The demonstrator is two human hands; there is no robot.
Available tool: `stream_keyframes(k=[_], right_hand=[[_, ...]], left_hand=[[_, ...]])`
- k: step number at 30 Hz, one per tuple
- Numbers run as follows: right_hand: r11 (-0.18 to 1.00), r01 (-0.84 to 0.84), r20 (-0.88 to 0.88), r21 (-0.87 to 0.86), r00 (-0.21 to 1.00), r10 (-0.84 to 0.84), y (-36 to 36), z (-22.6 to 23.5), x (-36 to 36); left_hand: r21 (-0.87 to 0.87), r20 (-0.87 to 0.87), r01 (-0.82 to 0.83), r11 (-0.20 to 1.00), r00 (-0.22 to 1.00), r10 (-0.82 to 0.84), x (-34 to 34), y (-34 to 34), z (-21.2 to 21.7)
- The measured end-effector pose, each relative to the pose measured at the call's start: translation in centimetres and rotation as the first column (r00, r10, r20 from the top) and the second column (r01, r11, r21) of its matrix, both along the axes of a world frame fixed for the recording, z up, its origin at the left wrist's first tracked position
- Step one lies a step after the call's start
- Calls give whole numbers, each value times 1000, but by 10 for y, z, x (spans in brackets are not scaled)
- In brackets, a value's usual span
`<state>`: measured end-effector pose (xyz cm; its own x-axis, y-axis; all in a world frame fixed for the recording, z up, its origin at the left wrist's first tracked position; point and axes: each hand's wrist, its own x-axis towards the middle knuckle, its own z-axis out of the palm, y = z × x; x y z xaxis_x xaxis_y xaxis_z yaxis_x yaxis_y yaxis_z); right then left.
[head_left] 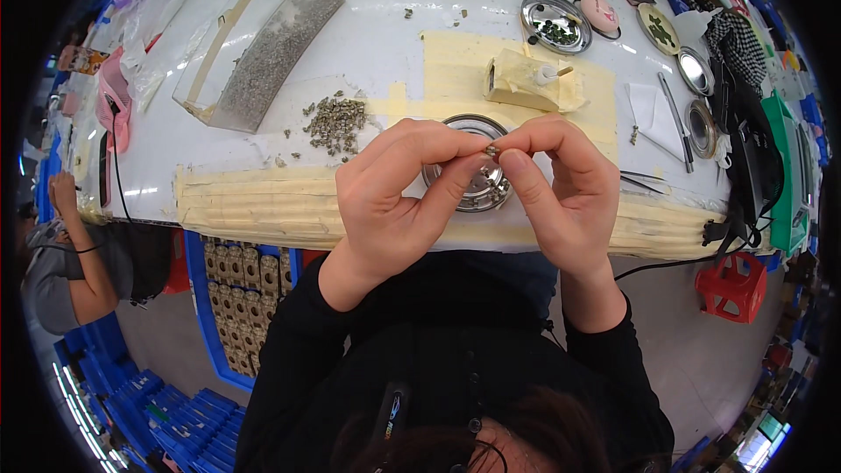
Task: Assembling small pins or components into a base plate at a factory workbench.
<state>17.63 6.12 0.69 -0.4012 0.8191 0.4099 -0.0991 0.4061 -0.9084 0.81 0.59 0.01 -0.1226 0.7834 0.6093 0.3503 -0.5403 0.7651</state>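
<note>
Hair (556, 429) lies nearest the camera. Beyond it, the left hand (399, 188) and right hand (568, 184) meet, their fingertips in a narrow pinch on a small metal part (492, 151) above a round dish (480, 125). Step in hand: apparently fine two-handed work on this part. Next move: probably requires light, steady finger pressure. Farther left lies a pile of metal pieces (335, 125).

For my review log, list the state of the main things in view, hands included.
Left hand: pinching a small metal part
Right hand: pinching the same part
Round metal dish: holding small metal pieces
Clear box: partly filled
Metal pile: loose on the table
Blue tray: loaded with rows of metal pieces
</note>
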Motion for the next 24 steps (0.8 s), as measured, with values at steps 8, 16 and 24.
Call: stream_keyframes(k=[8,16,24], right_hand=[[1000,1,6,18,1000,-2,0,1,0],[1000,10,-6,19,1000,-10,0,0,0],[1000,14,-8,14,1000,-14,0,0,0]], left_hand=[[54,-6,-17,998,1000,17,1,4,-1],[42,-12,-13,999,1000,13,1,4,0],[40,-28,-13,999,1000,14,0,4,0]])
